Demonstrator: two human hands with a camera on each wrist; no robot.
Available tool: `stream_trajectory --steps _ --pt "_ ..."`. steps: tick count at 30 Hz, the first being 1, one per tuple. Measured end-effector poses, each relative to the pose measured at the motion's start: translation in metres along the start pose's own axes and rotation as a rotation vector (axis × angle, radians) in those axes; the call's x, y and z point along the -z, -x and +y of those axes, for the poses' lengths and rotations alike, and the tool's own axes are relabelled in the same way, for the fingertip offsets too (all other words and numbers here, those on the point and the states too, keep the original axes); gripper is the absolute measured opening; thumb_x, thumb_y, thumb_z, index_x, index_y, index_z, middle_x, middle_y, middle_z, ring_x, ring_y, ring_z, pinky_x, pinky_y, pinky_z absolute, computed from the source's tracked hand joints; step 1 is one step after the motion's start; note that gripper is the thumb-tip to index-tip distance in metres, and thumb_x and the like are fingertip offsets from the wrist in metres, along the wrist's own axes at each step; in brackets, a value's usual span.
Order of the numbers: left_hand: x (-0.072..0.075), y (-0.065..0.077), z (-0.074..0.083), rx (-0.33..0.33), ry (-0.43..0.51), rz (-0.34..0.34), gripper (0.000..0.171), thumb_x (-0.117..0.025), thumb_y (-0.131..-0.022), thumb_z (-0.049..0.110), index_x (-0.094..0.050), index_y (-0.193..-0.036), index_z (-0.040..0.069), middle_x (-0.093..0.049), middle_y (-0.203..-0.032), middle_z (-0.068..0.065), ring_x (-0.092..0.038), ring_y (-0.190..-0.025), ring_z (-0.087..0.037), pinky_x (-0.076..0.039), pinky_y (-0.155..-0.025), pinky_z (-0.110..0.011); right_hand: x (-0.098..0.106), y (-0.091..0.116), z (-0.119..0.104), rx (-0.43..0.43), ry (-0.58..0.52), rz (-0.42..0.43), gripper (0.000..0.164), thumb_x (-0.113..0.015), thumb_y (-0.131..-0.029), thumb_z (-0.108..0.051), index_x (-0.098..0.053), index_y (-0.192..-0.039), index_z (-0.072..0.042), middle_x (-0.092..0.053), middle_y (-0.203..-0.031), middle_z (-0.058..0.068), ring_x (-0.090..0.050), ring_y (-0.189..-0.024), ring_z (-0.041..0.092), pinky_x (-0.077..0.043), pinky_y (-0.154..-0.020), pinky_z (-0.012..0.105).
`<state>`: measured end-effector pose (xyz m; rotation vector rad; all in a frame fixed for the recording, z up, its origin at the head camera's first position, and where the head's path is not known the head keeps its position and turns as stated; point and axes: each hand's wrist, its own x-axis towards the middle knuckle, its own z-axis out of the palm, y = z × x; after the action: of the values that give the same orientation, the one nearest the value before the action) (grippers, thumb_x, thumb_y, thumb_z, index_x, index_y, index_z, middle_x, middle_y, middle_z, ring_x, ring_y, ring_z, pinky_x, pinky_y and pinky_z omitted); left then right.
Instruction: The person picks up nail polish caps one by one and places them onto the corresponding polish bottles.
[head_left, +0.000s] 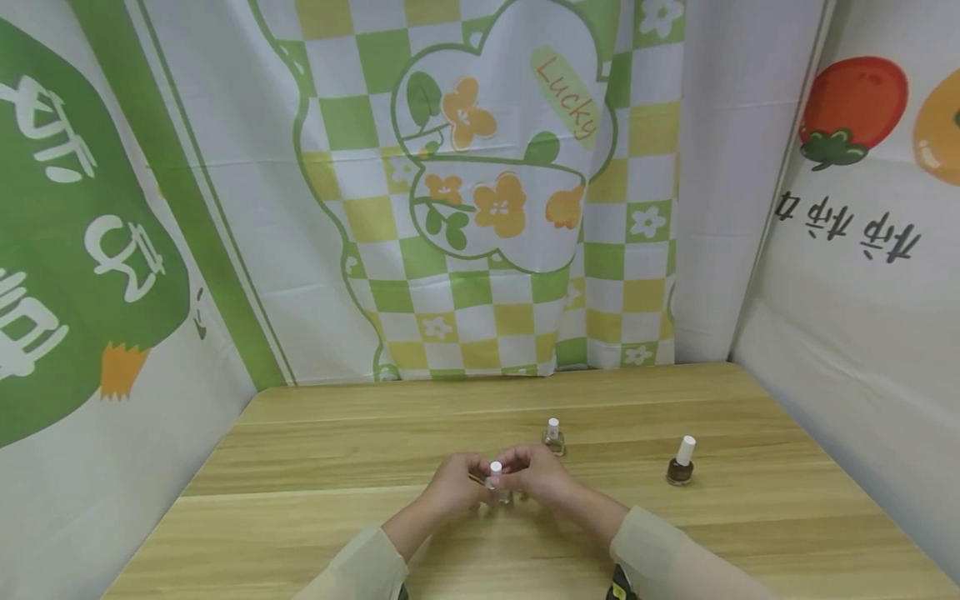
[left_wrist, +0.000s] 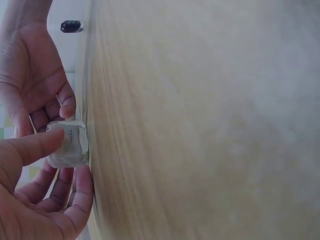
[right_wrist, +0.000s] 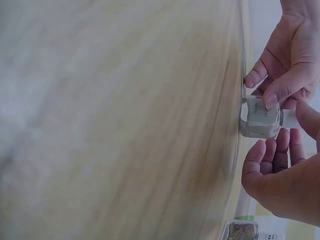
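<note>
A small clear nail polish bottle (head_left: 503, 497) with a white cap (right_wrist: 290, 119) stands upright low over the wooden table, between the two hands. My left hand (head_left: 457, 483) pinches its glass body, the thumb (left_wrist: 47, 142) lying across the pale printed label. My right hand (head_left: 538, 473) holds the cap, its thumb against the cap's side and its other fingers curved behind. Just beyond the right hand stands a second nail polish bottle (head_left: 553, 440), whose glass shows brownish glitter (right_wrist: 243, 231) in the right wrist view.
Farther right on the table (head_left: 337, 433) stands a dark brown nail polish bottle (head_left: 680, 471) with a tall white cap. A green and yellow checked curtain (head_left: 472, 292) hangs along the back edge. Printed white cloths flank the table on the left (head_left: 150, 467) and right (head_left: 847, 333).
</note>
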<state>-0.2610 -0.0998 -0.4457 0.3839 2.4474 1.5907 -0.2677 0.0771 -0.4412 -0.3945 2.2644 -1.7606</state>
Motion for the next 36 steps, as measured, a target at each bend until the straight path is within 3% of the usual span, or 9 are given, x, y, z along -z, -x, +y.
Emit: stream_trajectory --steps 14,26,36 --pt "0.004 0.002 0.001 -0.006 0.003 -0.009 0.024 -0.074 -0.076 -0.004 -0.065 -0.098 -0.001 -0.065 -0.09 -0.006 -0.062 -0.08 -0.018 -0.055 -0.065 -0.034 0.004 0.002 -0.003 0.013 -0.015 -0.011 0.025 -0.076 -0.083 -0.011 -0.064 -0.102 -0.001 -0.063 -0.091 0.005 -0.058 -0.081 0.017 -0.049 -0.069 0.034" --pt "0.016 0.006 0.01 0.009 -0.018 0.006 0.028 -0.077 -0.078 0.003 -0.063 -0.102 -0.001 -0.062 -0.096 -0.01 -0.063 -0.081 -0.021 -0.057 -0.067 -0.038 0.015 0.005 -0.009 0.022 -0.015 -0.018 0.031 -0.077 -0.083 -0.013 -0.062 -0.107 0.001 -0.061 -0.095 0.007 -0.057 -0.087 0.02 -0.05 -0.077 0.033" --pt "0.027 0.011 0.025 -0.042 -0.088 0.038 0.03 -0.077 -0.078 0.006 -0.063 -0.103 -0.003 -0.064 -0.099 -0.012 -0.062 -0.085 -0.021 -0.055 -0.071 -0.038 0.029 0.015 -0.028 0.112 0.028 -0.02 0.029 -0.072 -0.088 -0.012 -0.061 -0.11 0.003 -0.062 -0.099 0.009 -0.058 -0.091 0.018 -0.051 -0.082 0.035"
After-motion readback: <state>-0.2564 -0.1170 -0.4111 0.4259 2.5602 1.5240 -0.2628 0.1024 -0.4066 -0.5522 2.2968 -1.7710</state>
